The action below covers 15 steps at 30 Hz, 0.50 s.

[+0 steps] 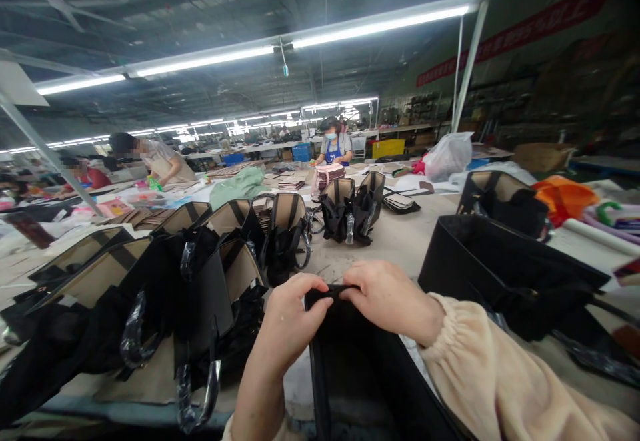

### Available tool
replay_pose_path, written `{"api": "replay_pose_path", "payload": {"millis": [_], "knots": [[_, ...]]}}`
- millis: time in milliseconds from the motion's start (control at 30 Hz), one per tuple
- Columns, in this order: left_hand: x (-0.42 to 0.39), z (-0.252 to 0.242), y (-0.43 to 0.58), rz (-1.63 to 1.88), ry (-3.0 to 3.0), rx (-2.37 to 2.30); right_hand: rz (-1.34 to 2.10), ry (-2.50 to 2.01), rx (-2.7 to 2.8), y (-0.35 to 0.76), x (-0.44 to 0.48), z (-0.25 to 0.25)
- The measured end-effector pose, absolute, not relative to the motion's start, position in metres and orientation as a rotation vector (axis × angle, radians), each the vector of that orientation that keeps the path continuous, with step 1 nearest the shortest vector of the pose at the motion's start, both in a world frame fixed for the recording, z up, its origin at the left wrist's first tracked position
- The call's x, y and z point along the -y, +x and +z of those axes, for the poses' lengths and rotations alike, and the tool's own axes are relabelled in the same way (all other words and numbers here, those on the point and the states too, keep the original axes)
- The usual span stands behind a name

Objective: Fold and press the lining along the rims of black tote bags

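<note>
Directly below me a black handbag (360, 367) stands with its mouth facing up and its dark inside showing. My left hand (295, 314) pinches the far end of its rim between thumb and fingers. Close beside it, my right hand (383, 294) grips the same edge, fingers curled over the fabric. Left of my hands are several unfinished black bags with beige inner sides, the nearest a half-turned bag (205, 294) with a plastic-wrapped handle (197, 394). On the right sits another open black bag (500, 274).
Farther back on the table stand more black bags (350, 211) and a pile of brown pieces (330, 173). A clear plastic bag (447, 155) and an orange bag (565, 197) lie to the right. Co-workers (334, 147) work across the table. A metal post (470, 64) rises at right.
</note>
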<state>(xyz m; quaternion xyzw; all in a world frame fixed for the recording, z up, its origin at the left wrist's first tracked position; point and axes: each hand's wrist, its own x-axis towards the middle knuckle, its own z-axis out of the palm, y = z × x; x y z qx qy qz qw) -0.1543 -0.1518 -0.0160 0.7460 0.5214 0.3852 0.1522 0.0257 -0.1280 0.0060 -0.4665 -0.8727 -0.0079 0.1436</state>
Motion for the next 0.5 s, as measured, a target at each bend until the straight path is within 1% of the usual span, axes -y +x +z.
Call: {"api": "replay_pose_path", "payload": {"millis": [267, 500], "knots": [[0.1484, -0.02, -0.1479, 1.229, 2.172, -1.399, -0.038, -1.322, 2.504, 0.0289, 0.1243, 0.004], [0.1488, -0.0197, -0.1439, 1.219, 2.173, -1.499, -0.056, -1.34, 2.502, 0.0292, 0.1262, 0.003]]}}
